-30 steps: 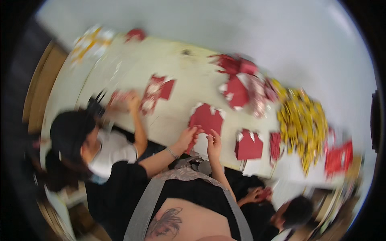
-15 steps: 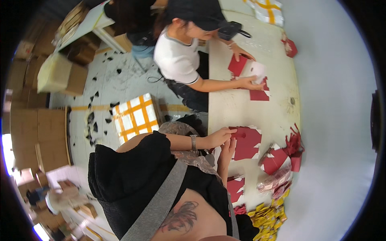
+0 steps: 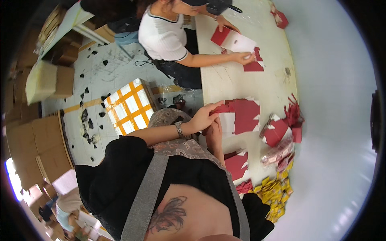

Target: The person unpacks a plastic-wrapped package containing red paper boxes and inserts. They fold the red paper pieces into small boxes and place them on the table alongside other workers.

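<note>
Left hand (image 3: 204, 117) pinching red card sheet (image 3: 244, 115) edge; right hand (image 3: 214, 134) half hidden beneath, grip unclear

Folded card (image 3: 245, 115): deep red outside, white on the flaps and inner face.
Card under the co-worker's hands (image 3: 237, 41): red with a white panel.
Table (image 3: 237, 84): cream, scuffed with dark marks.
Heap of small pieces (image 3: 277, 193): yellow, with red scraps beside it.
Box on the floor (image 3: 128, 106): white with an orange grid of stripes.
Floor (image 3: 100, 72): pale grey, dotted with black scraps.
Cartons (image 3: 44, 136): plain brown.
Co-worker's shirt (image 3: 163, 34): white with dark trim.
Strap (image 3: 146, 197): grey over black clothing.
</note>
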Demonstrator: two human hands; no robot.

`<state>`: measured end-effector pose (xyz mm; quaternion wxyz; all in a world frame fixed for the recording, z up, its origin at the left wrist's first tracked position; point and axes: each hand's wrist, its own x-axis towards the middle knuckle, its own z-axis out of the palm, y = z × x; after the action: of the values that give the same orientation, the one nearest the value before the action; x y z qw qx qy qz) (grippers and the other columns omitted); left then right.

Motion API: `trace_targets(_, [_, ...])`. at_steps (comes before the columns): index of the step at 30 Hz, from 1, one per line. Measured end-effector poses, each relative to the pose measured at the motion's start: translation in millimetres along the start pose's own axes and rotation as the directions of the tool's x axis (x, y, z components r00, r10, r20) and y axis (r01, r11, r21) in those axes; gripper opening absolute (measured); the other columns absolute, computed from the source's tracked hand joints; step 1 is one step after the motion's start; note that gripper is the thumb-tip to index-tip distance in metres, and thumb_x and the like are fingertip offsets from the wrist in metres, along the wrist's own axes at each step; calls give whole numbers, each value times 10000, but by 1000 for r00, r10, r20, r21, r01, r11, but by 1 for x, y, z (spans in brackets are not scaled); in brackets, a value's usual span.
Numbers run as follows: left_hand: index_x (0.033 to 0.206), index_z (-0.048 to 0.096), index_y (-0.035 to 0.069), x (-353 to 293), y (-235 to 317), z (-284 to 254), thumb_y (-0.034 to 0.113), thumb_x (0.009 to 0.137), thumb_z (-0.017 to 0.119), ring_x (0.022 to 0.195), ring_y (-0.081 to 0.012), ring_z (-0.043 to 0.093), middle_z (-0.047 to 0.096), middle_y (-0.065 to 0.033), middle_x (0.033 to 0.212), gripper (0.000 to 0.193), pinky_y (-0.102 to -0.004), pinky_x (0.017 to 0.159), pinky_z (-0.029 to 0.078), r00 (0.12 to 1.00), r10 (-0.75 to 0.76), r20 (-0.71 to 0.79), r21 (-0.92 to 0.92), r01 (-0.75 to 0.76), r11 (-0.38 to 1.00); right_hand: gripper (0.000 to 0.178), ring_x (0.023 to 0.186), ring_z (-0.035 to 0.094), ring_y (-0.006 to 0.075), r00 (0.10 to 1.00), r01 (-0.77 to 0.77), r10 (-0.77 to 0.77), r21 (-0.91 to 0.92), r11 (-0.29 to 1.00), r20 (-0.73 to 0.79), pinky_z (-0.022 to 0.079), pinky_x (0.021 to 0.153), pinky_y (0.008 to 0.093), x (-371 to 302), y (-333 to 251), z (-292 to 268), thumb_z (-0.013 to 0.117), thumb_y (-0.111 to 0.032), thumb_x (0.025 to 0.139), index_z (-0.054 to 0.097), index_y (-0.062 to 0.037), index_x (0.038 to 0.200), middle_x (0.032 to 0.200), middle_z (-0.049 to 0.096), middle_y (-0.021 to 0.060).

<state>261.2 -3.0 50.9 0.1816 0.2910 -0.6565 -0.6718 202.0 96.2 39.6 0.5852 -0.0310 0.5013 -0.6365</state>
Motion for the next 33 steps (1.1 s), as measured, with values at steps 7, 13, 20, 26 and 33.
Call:
trace_targets(7, [1361, 387, 90, 15, 19, -26, -5, 861, 492, 1026, -271, 525, 543, -175, 1122, 520, -321, 907, 411, 985, 132, 109, 150, -147, 978, 378, 932, 549, 108, 989, 141, -133, 138, 980, -64, 459, 770, 244, 11, 14, 26, 452, -185, 957, 415, -43, 1306, 1080, 552, 32])
trace_targets(13, [1361, 364, 79, 28, 16, -51, -27, 864, 468, 958, -195, 562, 552, -142, 1124, 518, -281, 860, 443, 969, -4, 247, 125, -28, 992, 324, 658, 521, 52, 931, 218, -241, -114, 969, -272, 421, 591, 182, 27, 10, 29, 471, -190, 946, 529, -8, 1207, 829, 600, -15])
trace_targets(20, [1212, 411, 20, 42, 2, -76, -40, 878, 437, 862, -110, 563, 582, -88, 1059, 340, -216, 681, 474, 949, -187, 256, -337, 269, 902, 334, 612, 470, 45, 862, 296, -352, -203, 933, -365, 381, 548, 188, 44, 14, 61, 486, -155, 920, 542, -39, 1228, 744, 591, -3])
trace_targets(26, [1053, 466, 52, 63, -25, -94, 64, 928, 472, 759, -75, 562, 600, -41, 918, 125, -211, 580, 475, 956, -237, 173, -504, 293, 813, 355, 723, 536, 61, 964, 108, -214, -502, 858, -159, 420, 624, 209, 78, -21, 58, 484, -272, 935, 578, -22, 1169, 836, 632, 18])
trace_targets(33, [805, 535, 68, 96, -30, -162, 53, 829, 452, 758, -212, 582, 590, -59, 783, 88, -413, 778, 495, 861, -487, 148, -923, 297, 246, 769, 1313, 286, 347, 923, 369, -321, 719, 589, -211, 271, 1046, 479, 168, -152, -4, 275, -618, 897, 125, -94, 1438, 1467, 207, 163])
